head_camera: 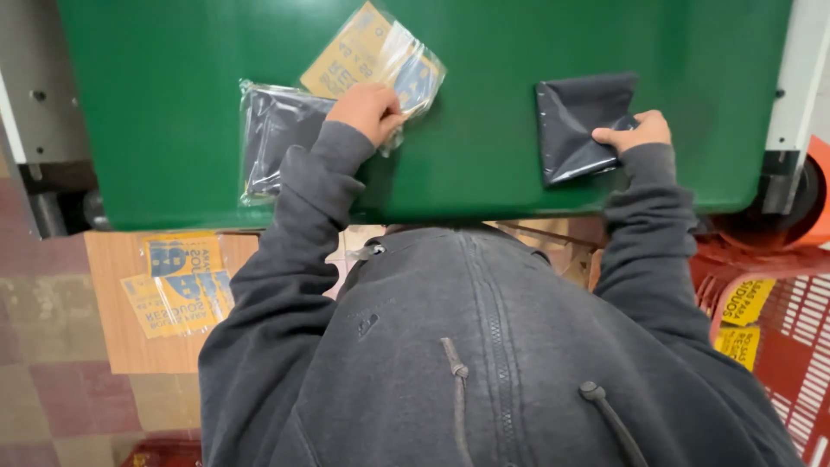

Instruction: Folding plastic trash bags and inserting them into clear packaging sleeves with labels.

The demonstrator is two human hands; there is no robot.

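On green table | left hand presses clear packets; right hand pinches dark cloth; fingertips hidden

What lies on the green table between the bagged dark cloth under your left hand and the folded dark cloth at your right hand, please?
Nothing: the head view shows only bare green table between the bagged cloth and the folded cloth.

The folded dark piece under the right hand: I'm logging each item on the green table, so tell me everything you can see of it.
The folded dark piece is a flat, dark grey, roughly square item with creases and angled folds, slightly glossy like plastic film or thin fabric; which, I cannot tell. It lies flat on the green table, near its front edge, tilted a little. The right hand rests on its right edge, fingers pressing it down. Nothing else touches it.
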